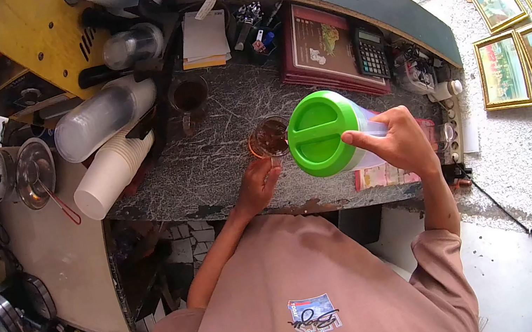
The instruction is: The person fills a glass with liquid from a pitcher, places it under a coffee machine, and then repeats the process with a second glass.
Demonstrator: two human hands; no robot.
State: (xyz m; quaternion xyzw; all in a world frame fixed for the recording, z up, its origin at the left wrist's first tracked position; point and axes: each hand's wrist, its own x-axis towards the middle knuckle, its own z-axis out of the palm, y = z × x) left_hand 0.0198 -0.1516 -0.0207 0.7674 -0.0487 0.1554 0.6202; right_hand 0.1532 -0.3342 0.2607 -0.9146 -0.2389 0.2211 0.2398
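Note:
My right hand (405, 141) is wrapped round the side of a clear plastic pitcher (323, 145) with a bright green lid. The pitcher is tilted to the left, its spout side right at the rim of a glass mug (270, 135). Dark liquid shows inside that mug. At its near side, my left hand (261, 184) is closed on the mug's handle. Another glass mug (188, 96) with dark contents stands farther back on the scratched dark counter (228, 112). A pink-and-white printed paper (382, 177) lies below the pitcher, near the front edge.
Stacked white paper cups (112, 175) and clear plastic cups (102, 118) lie sideways on the left. Along the back are a notepad (204, 35), brown menu books (320, 50) and a calculator (371, 51). A metal strainer (35, 175) rests at far left; a white bottle (446, 90) stands right.

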